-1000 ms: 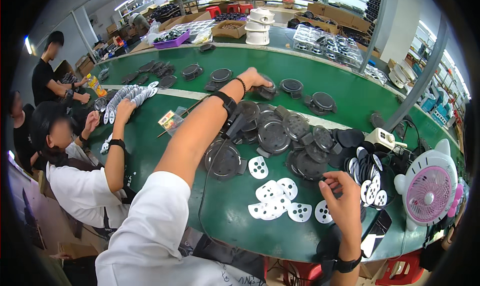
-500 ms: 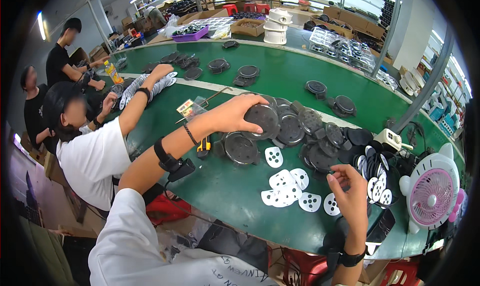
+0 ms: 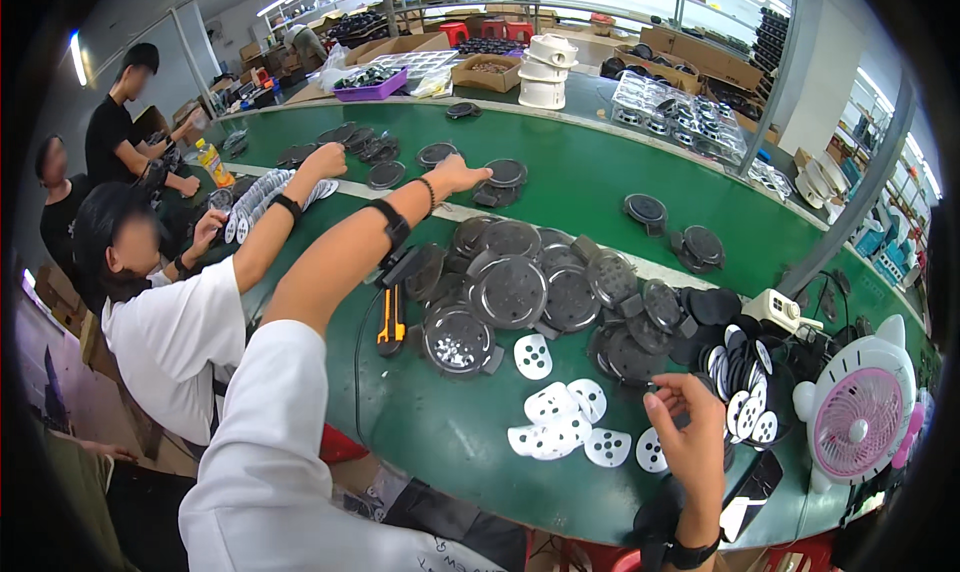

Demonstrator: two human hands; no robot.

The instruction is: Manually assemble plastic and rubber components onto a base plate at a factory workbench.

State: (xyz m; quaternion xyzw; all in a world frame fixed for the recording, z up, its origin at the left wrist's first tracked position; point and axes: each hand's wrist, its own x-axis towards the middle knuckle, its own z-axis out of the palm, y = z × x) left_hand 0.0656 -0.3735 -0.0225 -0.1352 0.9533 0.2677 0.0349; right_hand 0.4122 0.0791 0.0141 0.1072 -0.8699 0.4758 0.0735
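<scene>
My left hand [image 3: 462, 175] reaches across the green table to the near-left edge of a black round part [image 3: 504, 174] with a tab. The fingertips meet that edge, but most fingers are hidden, so their grip does not show. Above the near edge hovers my right hand [image 3: 690, 422], fingers curled and thumb close to the index finger; anything between them is too small to make out. Between the hands lies a pile of dark round parts [image 3: 508, 292]. White discs with holes [image 3: 550, 437] lie nearer me, overlapping.
A yellow-black cutter [image 3: 390, 322] lies left of the pile. To the right stand a pink-white fan [image 3: 858, 427], a white box-shaped device [image 3: 778, 312] and stacked black and white discs [image 3: 740, 382]. A co-worker's arm [image 3: 275, 222] works at left, beside a row of discs.
My left hand has left the pile, where it held a dark round part, and moved farther out to another part. That first part now rests on the pile. My right hand keeps its pose.
</scene>
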